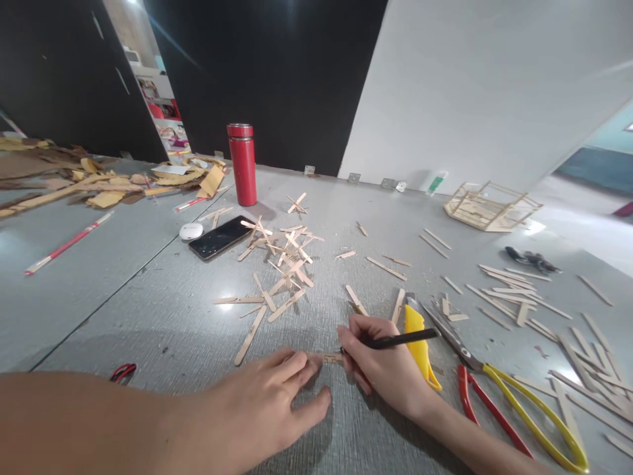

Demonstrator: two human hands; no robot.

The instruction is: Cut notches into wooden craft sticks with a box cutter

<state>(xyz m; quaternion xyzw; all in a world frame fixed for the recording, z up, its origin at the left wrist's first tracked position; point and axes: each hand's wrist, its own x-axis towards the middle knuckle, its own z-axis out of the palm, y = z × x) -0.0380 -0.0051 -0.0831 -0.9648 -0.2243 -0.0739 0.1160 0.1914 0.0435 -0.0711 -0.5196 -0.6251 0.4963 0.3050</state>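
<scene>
Fingers [299, 362] of the left hand [270, 399], spread at lower centre of the frame, pin a small wooden piece [332, 358]; beside it, the right hand [378, 359] pinches a black pen-like tool [403, 340]. Likely fine marking, so the next stroke calls for steady pinning. Loose sticks [287, 305] lie mid-frame.

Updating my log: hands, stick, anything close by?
Left hand on wooden stick. Right hand holds black pen at stick. Yellow cutter close beside right hand.
</scene>
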